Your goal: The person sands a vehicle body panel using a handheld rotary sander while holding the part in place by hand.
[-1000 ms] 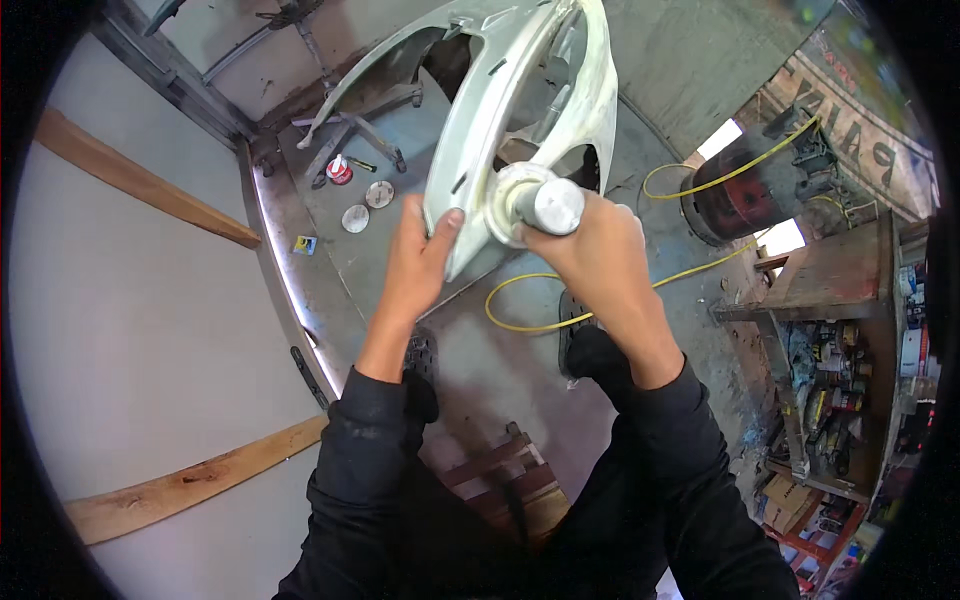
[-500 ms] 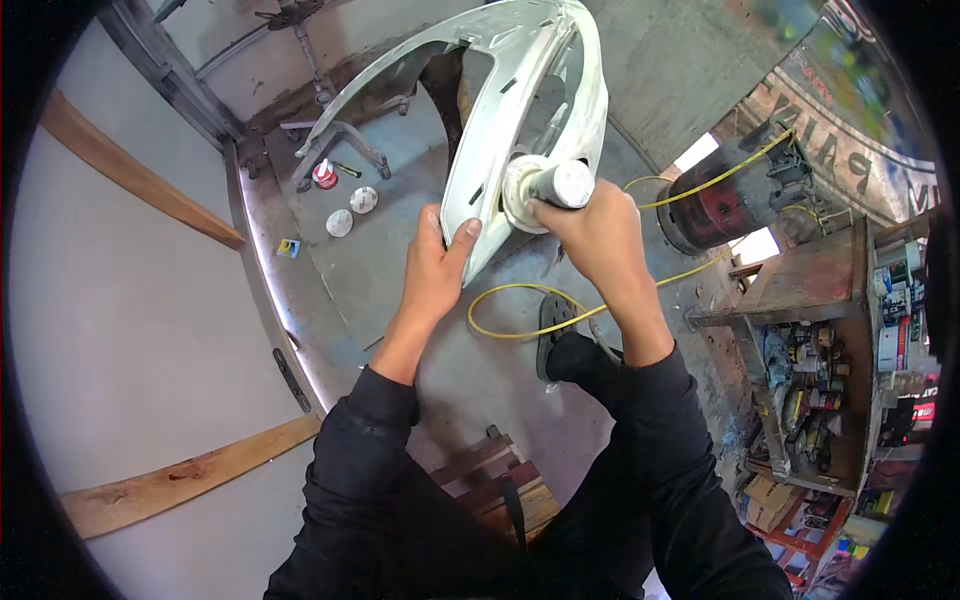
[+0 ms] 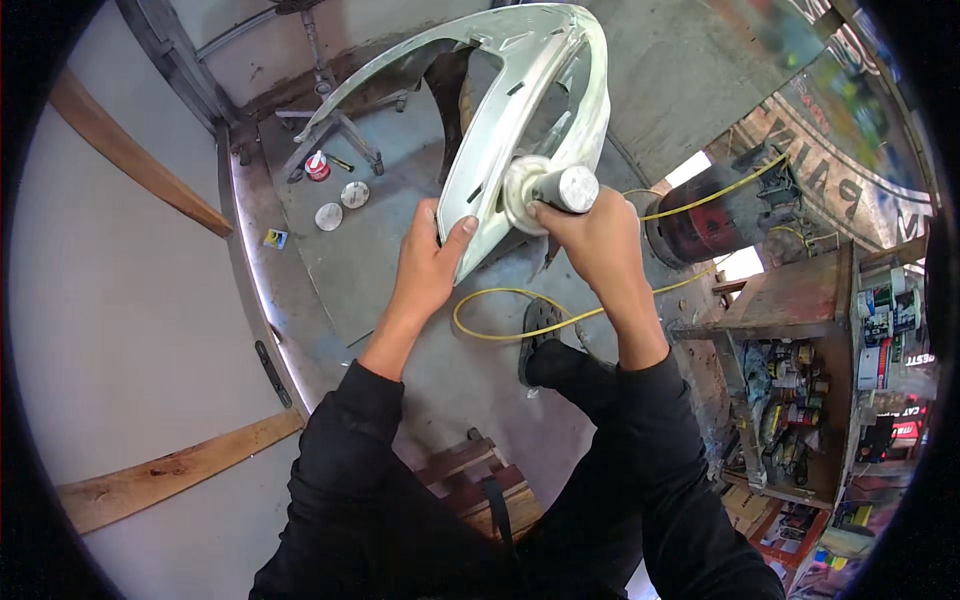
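A pale grey car body panel (image 3: pixel 500 110), curved and with cut-outs, stands on its edge on the concrete floor in front of me. My left hand (image 3: pixel 428 262) grips its near lower edge, thumb over the rim. My right hand (image 3: pixel 590 232) is shut on a round silver sanding tool (image 3: pixel 560 187), whose disc pad (image 3: pixel 520 190) presses flat against the panel's face. A yellow hose (image 3: pixel 500 300) loops across the floor below the tool.
A red can (image 3: pixel 317 167) and two round discs (image 3: pixel 340 205) lie on the floor to the left. A chair base (image 3: pixel 335 130) stands behind them. A dark red drum (image 3: pixel 700 220) and a cluttered wooden shelf unit (image 3: pixel 800 380) are at right. A white wall (image 3: pixel 120 300) with wooden boards runs along the left.
The view has shifted, so the panel and both hands sit slightly higher and further right in the picture. Both grips stay the same, the sander still on the panel.
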The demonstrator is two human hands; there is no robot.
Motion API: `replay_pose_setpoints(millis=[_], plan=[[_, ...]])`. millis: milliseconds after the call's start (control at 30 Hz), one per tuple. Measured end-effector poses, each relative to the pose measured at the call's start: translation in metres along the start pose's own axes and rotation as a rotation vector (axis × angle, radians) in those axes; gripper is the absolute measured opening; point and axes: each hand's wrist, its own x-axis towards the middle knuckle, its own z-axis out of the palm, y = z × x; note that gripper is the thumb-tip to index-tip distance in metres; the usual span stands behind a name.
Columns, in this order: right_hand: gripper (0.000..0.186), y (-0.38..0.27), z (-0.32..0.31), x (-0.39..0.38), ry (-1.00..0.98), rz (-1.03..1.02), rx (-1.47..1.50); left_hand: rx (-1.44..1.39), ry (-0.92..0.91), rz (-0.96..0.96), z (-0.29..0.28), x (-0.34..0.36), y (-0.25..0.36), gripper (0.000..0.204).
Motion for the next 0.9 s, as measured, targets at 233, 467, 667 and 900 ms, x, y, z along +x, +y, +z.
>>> replay_pose_setpoints(millis=[233,467,667,900], plan=[[0.042,-0.009,0.010,-0.011,-0.033,-0.055,0.037,0.026,0.019,-0.013,-0.013,0.001,0.000,0.036],[0.043,-0.003,0.001,0.008,0.009,-0.053,0.022,0.036,0.032,0.002,-0.011,0.004,0.006,0.037],[0.044,-0.008,0.013,-0.005,-0.033,-0.075,-0.027,0.024,0.046,-0.019,-0.018,0.005,0.002,0.037],[0.044,-0.007,0.004,0.008,0.039,-0.070,-0.023,0.022,0.047,0.013,-0.015,0.008,0.008,0.038]])
